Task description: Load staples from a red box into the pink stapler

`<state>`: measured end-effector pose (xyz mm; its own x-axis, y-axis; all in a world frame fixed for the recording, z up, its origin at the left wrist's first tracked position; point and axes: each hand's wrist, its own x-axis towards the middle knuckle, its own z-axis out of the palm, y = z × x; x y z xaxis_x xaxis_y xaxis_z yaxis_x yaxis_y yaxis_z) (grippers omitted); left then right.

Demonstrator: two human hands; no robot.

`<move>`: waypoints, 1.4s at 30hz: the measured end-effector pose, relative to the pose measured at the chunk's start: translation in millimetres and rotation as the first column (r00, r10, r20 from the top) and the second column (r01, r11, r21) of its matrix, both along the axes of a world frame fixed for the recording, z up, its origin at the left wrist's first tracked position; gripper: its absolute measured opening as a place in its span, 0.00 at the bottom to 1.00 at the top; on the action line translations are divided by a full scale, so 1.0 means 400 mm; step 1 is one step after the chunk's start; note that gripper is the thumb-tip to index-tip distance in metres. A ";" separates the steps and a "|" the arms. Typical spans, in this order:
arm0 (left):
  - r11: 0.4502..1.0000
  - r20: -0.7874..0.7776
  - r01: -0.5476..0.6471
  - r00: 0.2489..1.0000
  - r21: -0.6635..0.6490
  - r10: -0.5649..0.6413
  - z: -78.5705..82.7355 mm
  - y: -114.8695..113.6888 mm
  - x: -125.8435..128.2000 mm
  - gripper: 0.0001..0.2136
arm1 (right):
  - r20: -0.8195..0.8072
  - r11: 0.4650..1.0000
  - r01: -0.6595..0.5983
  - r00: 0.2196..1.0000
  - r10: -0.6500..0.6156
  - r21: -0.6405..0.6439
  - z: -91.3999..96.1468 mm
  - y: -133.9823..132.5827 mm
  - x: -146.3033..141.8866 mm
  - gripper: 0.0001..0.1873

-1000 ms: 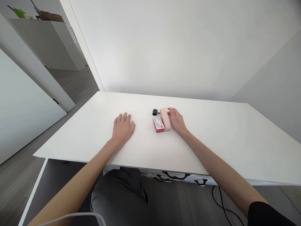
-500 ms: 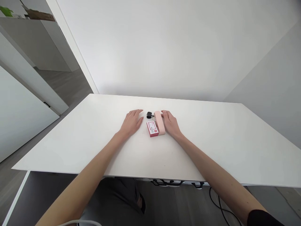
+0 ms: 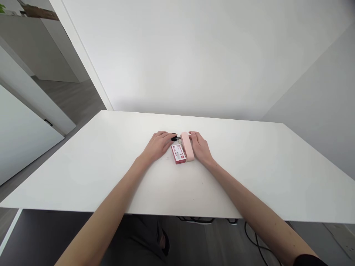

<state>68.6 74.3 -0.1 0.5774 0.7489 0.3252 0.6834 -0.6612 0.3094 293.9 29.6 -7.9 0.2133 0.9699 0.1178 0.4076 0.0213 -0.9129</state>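
Observation:
A pink stapler (image 3: 188,147) lies on the white table (image 3: 249,173), with a small red box (image 3: 178,154) flat against its left side. A small black clip (image 3: 174,138) sits just behind the box. My right hand (image 3: 200,147) rests against the stapler's right side, fingers curled over its far end. My left hand (image 3: 159,145) lies on the table left of the box, fingers stretched toward the black clip and touching or covering part of it.
A white wall rises right behind the table. Black cables (image 3: 256,236) hang below the front edge at the right. A doorway and grey floor (image 3: 69,99) open at the left. My dark-trousered knee (image 3: 146,240) is under the table.
My left hand slid right across the table, from well left of the box to the black clip. My right hand stayed at the stapler. The view shifted slightly.

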 end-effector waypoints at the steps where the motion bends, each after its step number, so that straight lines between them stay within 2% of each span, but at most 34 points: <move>1: 1.000 0.008 -0.009 1.000 0.007 0.009 -0.001 -0.001 0.000 0.21 | 0.001 1.000 0.001 1.000 -0.001 -0.002 0.001 0.000 0.000 0.28; 10: 0.991 0.067 -0.133 0.989 0.028 0.131 0.005 -0.016 -0.004 0.14 | 0.014 1.000 -0.005 1.000 0.005 -0.020 0.004 -0.003 -0.002 0.28; 20: 0.982 0.098 -0.188 0.977 -0.008 0.188 0.016 -0.017 -0.005 0.11 | 0.020 1.000 -0.008 1.000 0.008 -0.021 0.004 -0.003 -0.001 0.28; 27: 0.974 0.298 -0.226 0.929 -0.018 0.221 0.008 -0.012 -0.029 0.10 | 0.014 1.000 -0.025 1.000 0.025 -0.016 0.002 -0.004 0.000 0.28; 32: 0.940 0.384 -0.340 0.864 -0.032 0.325 0.011 -0.004 -0.092 0.11 | 0.000 1.000 -0.031 1.000 0.031 -0.004 0.000 -0.007 0.002 0.27; 39: 0.830 0.423 -0.552 0.735 -0.080 0.530 0.023 -0.019 -0.245 0.11 | 0.006 0.999 -0.038 0.999 0.038 -0.010 -0.004 -0.008 0.003 0.27; 42: 0.791 0.388 -0.605 0.711 -0.087 0.587 0.024 -0.023 -0.305 0.11 | 0.004 0.999 -0.039 0.999 0.039 -0.011 -0.003 -0.012 0.004 0.26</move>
<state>-53.5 65.3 9.4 -0.1593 0.8749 0.4574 0.7754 -0.1759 0.6065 295.4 24.8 -9.0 0.1745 0.9787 0.1083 0.4107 0.0276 -0.9114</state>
